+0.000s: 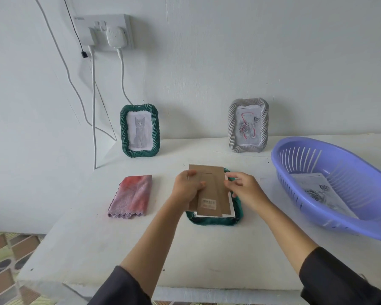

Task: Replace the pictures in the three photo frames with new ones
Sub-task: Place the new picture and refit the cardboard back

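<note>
Two hands work on one frame near the middle of the table [141, 249], both forearms reaching in from the near edge. The left hand [186, 188] grips the brown backing board [209, 194], fingers and thumb closed round its left side. It holds the board over the green frame [216, 221], which lies face down. The right hand [242, 187] has its fingertips at the board's right edge; the blur hides whether they pinch it or only steady it. A white sheet [231, 204] shows beneath the board, inside the frame.

That sheet is the likely trouble. If the board goes down crooked or slides as it seats, the paper could shift, crease or catch under a corner, and the picture would sit skew. Neither hand holds the frame itself, so a sideways push might skate it across the table.

A folded cloth [131, 195] lies to the left of the frame. A purple basket [306, 159] with a printed sheet [323, 192] inside sits toward the right edge. Along the far edge stand the cat frame [124, 133] and the grey frame [231, 126], upright by the wall and well apart.
</note>
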A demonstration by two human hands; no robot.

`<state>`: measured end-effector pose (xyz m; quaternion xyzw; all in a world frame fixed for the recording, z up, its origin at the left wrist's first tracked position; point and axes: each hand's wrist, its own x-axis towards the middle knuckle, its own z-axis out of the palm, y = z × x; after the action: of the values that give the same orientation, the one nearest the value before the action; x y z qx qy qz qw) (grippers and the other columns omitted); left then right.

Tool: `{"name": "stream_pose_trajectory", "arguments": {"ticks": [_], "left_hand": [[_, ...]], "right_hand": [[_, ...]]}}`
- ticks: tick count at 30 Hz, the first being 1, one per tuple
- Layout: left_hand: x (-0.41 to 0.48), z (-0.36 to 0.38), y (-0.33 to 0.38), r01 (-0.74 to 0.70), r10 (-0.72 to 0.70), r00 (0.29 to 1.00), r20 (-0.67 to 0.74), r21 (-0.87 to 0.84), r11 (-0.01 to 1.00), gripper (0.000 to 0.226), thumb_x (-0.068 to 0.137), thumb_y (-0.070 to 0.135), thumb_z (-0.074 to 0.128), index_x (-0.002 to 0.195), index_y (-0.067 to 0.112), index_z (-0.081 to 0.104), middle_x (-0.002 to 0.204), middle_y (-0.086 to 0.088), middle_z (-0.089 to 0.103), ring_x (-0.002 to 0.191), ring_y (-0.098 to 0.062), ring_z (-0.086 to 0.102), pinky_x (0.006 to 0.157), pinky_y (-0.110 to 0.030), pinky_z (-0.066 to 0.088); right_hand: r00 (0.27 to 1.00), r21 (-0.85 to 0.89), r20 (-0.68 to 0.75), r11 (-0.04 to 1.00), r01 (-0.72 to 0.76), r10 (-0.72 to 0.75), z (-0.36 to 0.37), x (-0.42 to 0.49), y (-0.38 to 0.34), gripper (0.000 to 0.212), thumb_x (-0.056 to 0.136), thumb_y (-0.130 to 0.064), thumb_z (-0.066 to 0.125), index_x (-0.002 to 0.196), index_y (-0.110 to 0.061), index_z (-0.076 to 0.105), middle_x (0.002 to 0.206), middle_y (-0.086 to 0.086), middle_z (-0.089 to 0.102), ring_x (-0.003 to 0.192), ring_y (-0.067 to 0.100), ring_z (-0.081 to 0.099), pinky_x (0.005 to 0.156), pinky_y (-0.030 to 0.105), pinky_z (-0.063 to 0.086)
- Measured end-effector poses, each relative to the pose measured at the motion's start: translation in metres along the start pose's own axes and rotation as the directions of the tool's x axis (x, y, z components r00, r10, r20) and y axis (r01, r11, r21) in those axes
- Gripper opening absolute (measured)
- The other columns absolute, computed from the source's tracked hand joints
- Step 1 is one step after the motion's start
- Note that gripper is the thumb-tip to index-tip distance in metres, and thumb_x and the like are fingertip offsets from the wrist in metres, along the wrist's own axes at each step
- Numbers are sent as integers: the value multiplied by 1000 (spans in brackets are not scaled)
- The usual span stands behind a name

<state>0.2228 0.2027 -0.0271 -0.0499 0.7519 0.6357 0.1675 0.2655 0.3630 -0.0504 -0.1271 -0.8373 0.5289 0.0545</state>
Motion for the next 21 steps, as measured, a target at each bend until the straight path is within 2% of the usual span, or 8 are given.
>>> {"name": "stream_pose_trajectory", "arguments": {"ticks": [3,6,8,10,21], "left_hand": [[5,8,-5,2,6,999,-53,138,990,53,83,10,68,130,10,44,126,-16,54,108,-32,59,87,-42,54],[8,13,-5,-22,45,996,-75,272,962,56,84,15,68,133,6,42,129,-14,53,112,-29,57,87,-34,51],[9,16,-5,-29,58,995,-84,317,948,55,84,16,67,132,5,42,129,-14,53,115,-29,55,92,-35,50],[9,18,-5,-29,60,995,-83,333,942,54,85,17,66,131,5,42,129,-14,53,114,-29,56,92,-36,50],[10,24,-6,-32,57,997,-53,381,924,51,88,20,62,132,4,42,131,-13,51,116,-28,53,90,-32,46]], "right_hand": [[999,-61,-17,998,-36,35,1,1,5,35,86,-11,61,121,-7,60,79,5,65,67,8,56,76,26,40],[998,-106,-23,993,-54,52,2,1,5,34,87,-11,60,121,-9,61,98,12,69,84,15,61,80,25,43],[998,-140,-31,989,-49,45,3,3,6,34,86,-12,59,120,-11,62,112,11,68,99,18,63,89,27,46],[998,-151,-40,987,-62,56,2,4,5,34,86,-12,59,120,-11,63,117,10,67,109,21,61,94,29,45],[995,-142,-77,987,-80,69,0,0,-2,24,85,-3,55,103,-3,70,104,24,69,103,36,61,92,41,47]]}}
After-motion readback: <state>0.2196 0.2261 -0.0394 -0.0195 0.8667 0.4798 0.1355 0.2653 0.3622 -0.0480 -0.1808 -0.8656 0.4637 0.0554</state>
